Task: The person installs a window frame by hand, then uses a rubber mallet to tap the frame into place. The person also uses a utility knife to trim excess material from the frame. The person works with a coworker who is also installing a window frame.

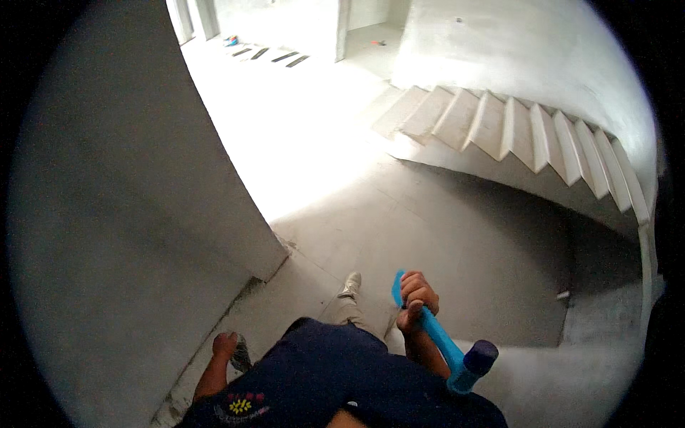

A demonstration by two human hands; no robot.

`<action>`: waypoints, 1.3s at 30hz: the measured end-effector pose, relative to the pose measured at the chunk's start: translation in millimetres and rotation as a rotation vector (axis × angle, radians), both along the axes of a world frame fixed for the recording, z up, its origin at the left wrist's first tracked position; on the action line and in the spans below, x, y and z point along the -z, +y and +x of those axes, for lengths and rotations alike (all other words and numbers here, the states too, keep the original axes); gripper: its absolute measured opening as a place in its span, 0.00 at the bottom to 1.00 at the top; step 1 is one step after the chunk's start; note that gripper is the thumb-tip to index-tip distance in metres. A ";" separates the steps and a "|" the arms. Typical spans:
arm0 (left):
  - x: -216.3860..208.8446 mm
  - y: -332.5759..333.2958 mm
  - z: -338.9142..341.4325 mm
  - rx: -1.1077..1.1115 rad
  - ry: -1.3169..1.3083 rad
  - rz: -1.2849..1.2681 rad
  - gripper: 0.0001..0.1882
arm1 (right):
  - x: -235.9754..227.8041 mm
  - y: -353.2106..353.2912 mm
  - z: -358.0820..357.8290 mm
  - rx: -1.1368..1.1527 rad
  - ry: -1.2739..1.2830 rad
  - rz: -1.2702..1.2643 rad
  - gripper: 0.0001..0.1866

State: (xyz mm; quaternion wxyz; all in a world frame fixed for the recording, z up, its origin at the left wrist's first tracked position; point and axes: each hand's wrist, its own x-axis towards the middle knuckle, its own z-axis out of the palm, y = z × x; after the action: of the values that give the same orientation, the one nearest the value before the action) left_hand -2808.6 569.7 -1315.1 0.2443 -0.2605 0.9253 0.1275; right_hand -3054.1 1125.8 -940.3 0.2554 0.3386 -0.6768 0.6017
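My right hand (416,299) is wrapped round the bright blue handle of a mallet (444,341), in front of my body. The mallet slants down to the right, and its blue head with a dark round end (480,357) lies near my right forearm. At the lower left hangs my left hand (225,345), near the foot of the grey wall. Its fingers are mostly hidden from above. Beside it shows a grey, mottled thing (241,354), perhaps my other shoe; I cannot tell whether the hand touches it.
A tall grey wall (143,164) rises close on my left. Curved bare stairs (492,128) climb to the right, with a shadowed space beneath. My light shoe (351,284) is on the concrete floor (357,221). Dark strips (285,56) and a small blue object (230,41) lie far off.
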 end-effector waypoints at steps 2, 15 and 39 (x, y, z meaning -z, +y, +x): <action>-9.4 25.1 -40.8 -0.106 -0.240 0.100 0.33 | 9.2 3.9 -60.2 -0.027 0.000 0.001 0.22; -34.6 104.3 -327.7 -0.360 0.016 0.387 0.27 | -29.1 -31.8 -441.0 -0.310 0.036 -0.019 0.23; -91.3 62.9 -809.5 -0.725 -0.029 0.355 0.21 | 6.4 -320.3 -990.6 -0.846 -0.092 0.009 0.26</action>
State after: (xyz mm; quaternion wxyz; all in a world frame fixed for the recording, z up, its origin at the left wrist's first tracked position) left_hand -3618.1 632.5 -1223.9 0.2379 -0.5256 0.7335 0.3594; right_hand -4044.7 805.5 -946.7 -0.0460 0.5604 -0.4916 0.6649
